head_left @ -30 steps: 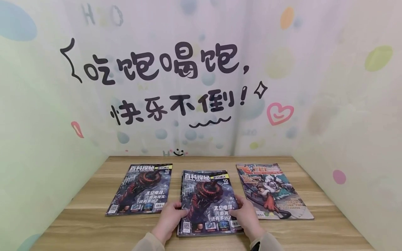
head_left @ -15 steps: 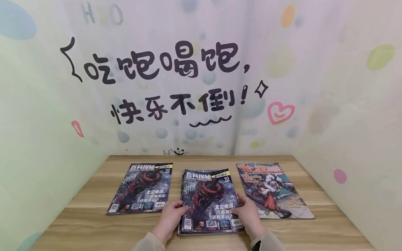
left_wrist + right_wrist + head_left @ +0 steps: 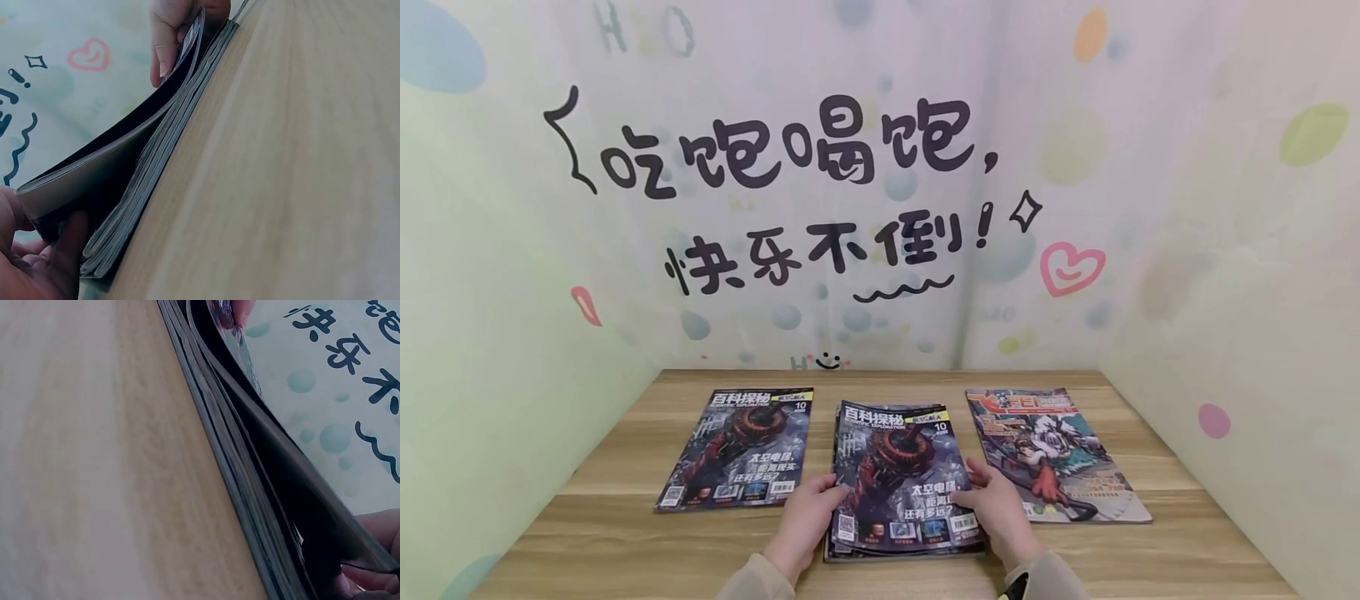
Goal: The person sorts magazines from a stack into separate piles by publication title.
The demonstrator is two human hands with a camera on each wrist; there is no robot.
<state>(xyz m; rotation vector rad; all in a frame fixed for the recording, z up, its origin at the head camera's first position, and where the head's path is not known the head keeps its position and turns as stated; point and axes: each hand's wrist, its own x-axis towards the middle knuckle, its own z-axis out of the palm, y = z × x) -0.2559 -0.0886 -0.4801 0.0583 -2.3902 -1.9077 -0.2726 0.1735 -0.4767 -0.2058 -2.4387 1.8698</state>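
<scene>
A dark magazine with a red ring-shaped machine on its cover (image 3: pixel 901 475) is on top of a stack of magazines (image 3: pixel 925 557) at the front middle of the table. My left hand (image 3: pixel 805 521) grips its left edge, thumb on the cover. My right hand (image 3: pixel 1000 515) grips its right edge the same way. In the left wrist view the top magazine (image 3: pixel 119 140) bows, its near side raised off the stack (image 3: pixel 150 169), with fingers of the left hand (image 3: pixel 37 269) beneath it. The right wrist view shows the same gap above the stacked magazines (image 3: pixel 231 456).
A magazine with the same cover (image 3: pixel 737 450) lies to the left on the wooden table (image 3: pixel 595 533). To the right lies a magazine with an illustrated figure in red (image 3: pixel 1056 458). Printed curtains (image 3: pixel 880 333) enclose the table at the back and sides.
The top magazine's front edge has come up from the stack, baring the magazines below. It shifted slightly right, then slightly back left. Both hands keep their grip; the side magazines stay put.
</scene>
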